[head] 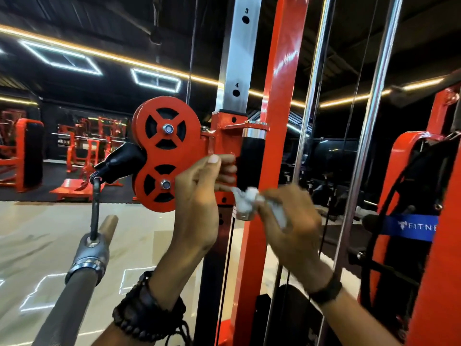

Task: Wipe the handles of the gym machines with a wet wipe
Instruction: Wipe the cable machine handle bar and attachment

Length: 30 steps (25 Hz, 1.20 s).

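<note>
A: What's off to the left?

B: Orange gym machines [84,143] on a dark mat, well back, with a pale glossy floor [50,245] in front.

A: And overhead?

B: Rectangular ceiling lights [156,79] and a long warm light strip [104,54] across a black ceiling.

A: On the right?

B: A blue band [411,227] printed "FITN", the rest cut off, beside chrome guide rods [369,116].

Your left hand [197,203] and right hand [294,226] are bare, with no gloves and no sleeves reaching the forearms. On your left wrist you wear a stack of black bracelets [147,313]: a wide leather-like band, a string of dark round beads, and thin black cords trailing loose. Your right wrist carries one plain black band [326,290].
</note>
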Available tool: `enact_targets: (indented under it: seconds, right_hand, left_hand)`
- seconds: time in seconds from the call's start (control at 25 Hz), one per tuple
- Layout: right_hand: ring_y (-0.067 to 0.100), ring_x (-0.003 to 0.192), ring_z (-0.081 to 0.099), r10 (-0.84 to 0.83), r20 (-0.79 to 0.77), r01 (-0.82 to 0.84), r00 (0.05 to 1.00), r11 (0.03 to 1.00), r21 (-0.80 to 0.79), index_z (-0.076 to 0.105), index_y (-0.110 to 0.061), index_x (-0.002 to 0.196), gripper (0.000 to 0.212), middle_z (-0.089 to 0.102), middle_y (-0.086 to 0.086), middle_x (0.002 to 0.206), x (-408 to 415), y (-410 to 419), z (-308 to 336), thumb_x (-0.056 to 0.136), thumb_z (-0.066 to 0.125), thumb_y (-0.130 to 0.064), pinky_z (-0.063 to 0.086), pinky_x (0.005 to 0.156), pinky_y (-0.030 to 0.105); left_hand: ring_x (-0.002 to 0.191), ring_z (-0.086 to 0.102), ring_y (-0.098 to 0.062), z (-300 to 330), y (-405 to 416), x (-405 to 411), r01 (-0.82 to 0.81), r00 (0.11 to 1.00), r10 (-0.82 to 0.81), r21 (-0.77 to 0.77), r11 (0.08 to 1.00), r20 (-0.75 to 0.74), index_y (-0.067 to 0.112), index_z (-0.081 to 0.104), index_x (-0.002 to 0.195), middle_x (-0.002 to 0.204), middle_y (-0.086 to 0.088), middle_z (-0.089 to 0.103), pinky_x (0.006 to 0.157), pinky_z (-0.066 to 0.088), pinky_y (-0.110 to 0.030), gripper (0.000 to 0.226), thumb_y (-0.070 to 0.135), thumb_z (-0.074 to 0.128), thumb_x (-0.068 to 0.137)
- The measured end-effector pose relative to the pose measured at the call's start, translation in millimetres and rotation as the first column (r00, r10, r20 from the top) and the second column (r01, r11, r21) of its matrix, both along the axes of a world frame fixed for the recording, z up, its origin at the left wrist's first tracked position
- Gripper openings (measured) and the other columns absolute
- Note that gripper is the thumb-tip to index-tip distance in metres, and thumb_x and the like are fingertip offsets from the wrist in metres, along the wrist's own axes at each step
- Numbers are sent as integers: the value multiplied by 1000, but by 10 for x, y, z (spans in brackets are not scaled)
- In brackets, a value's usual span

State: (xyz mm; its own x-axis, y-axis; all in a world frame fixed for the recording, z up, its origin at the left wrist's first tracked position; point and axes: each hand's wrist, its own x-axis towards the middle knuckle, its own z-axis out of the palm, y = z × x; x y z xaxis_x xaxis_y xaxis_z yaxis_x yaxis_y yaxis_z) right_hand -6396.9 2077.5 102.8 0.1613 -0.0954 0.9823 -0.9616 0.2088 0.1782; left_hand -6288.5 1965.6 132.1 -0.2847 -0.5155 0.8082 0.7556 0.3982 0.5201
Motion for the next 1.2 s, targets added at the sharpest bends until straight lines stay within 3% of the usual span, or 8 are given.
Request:
enact_targets:
  seconds: [0.16,0.36,0.44,0.52,0.72,0.84,1.04,1.2]
  right_hand:
    - [10,82,56,128,114,-105,985,976,-192,66,-3,93,13,63,5,89,56,-77,834,92,70,-15,45,73,24]
    - [9,76,58,100,412,-94,906,995,-35,67,-9,92,15,64,-3,84,158,98,-325,92,69,-24,41,64,21]
    - [10,76,62,126,512,-78,850,990,-114,67,-13,93,15,67,-5,84,119,303,-493,92,70,-28,46,62,26]
    - [17,68,61,112,546,-22,830,985,-169,65,-17,93,11,65,-8,80,212,551,-469,92,71,-26,49,58,38]
    - [18,58,59,-27,575,124,818,984,-130,62,-18,91,11,62,-5,72,625,1350,-640,86,72,-20,48,52,38]
    - [18,59,58,-112,644,246,757,961,-122,63,-19,97,16,62,-3,72,772,2132,-798,87,71,-9,48,54,37]
    - [4,60,56,-365,732,524,575,851,13,72,-21,97,24,65,-14,76,1290,3775,-1123,89,65,1,40,60,13]
    - [8,55,56,-422,823,734,380,679,9,73,-23,86,31,69,-7,71,1997,5235,-1445,85,64,6,45,53,23]
  left_hand:
    - [94,69,-20,-7,62,1,-17,1000,17,-10,1000,20,23,72,99,96,-1,74,80,56,-40,36,34,37,100]
    - [92,67,-19,-304,89,62,-64,997,67,-77,995,49,19,71,100,96,1,71,76,54,-37,28,28,45,97]
    - [84,66,-20,-455,176,54,-68,997,73,-104,992,41,19,70,94,89,3,69,69,53,-37,20,24,51,94]
    - [78,65,-20,-584,362,24,-5,1000,9,-127,992,25,18,68,89,83,3,68,64,51,-33,16,20,53,93]
    - [67,63,-20,-867,1176,-206,314,947,-303,-111,943,110,15,66,83,74,-3,66,59,49,-35,18,26,55,90]
    - [63,61,-20,-1048,1888,-295,518,849,-496,-97,850,183,17,67,83,71,-3,66,58,49,-39,19,31,56,88]
    - [65,63,-18,-1350,3435,-165,777,625,-722,-151,611,295,17,67,81,72,2,67,61,52,-39,17,29,57,86]
    - [64,61,-22,-1644,4875,54,865,498,-735,-208,456,460,22,66,78,68,3,64,62,51,-42,9,28,61,82]
